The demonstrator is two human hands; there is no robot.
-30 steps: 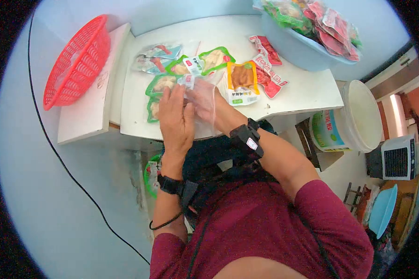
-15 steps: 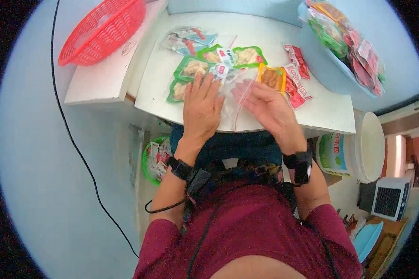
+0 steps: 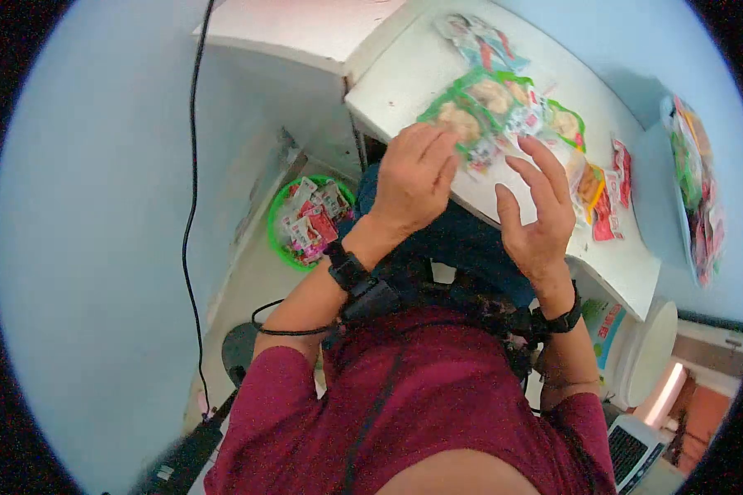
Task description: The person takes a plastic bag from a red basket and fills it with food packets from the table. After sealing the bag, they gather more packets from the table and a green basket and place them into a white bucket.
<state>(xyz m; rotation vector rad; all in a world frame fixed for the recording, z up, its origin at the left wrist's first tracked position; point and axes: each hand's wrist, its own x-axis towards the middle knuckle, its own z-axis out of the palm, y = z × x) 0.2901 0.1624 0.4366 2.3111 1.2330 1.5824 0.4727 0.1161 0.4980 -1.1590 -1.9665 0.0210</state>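
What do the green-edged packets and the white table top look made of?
Green-edged packets: probably glossy plastic film; clear windows show the food inside. White table top: smooth, matte painted or laminated board, judging by its flat edge; unclear which.

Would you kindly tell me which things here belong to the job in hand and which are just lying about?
In hand: left hand on the green-edged packets at the edge of the table; right hand, open, beside them; orange packet and red packets close by.
Lying about: green basket on the floor, basin of packets, white bucket, black cable, laptop.
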